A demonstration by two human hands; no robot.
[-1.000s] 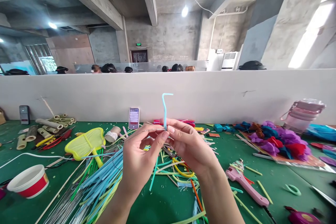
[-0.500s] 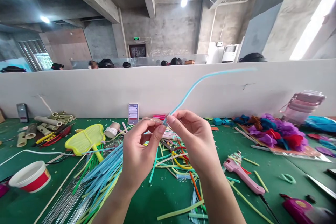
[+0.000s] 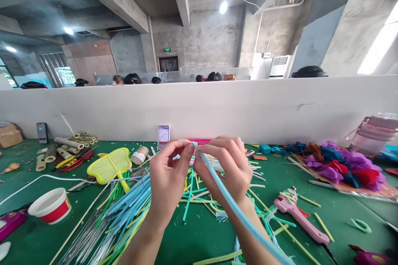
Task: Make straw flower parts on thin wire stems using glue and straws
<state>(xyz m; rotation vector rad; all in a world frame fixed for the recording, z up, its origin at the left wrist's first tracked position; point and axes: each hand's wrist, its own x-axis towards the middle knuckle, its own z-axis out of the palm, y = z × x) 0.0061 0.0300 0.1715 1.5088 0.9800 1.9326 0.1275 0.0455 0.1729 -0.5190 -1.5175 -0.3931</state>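
Note:
A long light-blue pipe cleaner (image 3: 238, 211) runs from my fingertips over my right forearm to the lower right. My left hand (image 3: 168, 180) is closed, thumb and forefinger pinching its small blue end, which pokes up between the fingertips. Right beside it, my right hand (image 3: 230, 169) is closed as well, gripping the pipe cleaner close to that end. Thin strands show faintly around the fingers. Just left of my left wrist lies a bundle of blue pipe cleaners (image 3: 133, 201). Loose green and yellow pieces lie below and behind both hands.
To the left are a yellow net-like paddle (image 3: 108, 165), a paper cup (image 3: 51, 207), pliers (image 3: 73, 163) and bamboo pieces (image 3: 68, 144). On the right lie a pink glue gun (image 3: 301, 219), a pile of colored pompoms (image 3: 345, 163) and a pink bottle (image 3: 374, 134). A phone (image 3: 163, 136) leans against the white partition (image 3: 199, 107).
The pipe cleaner's long free end has swung from pointing up and right to hanging down and right over my right forearm. My right hand has turned. The view has shifted slightly left.

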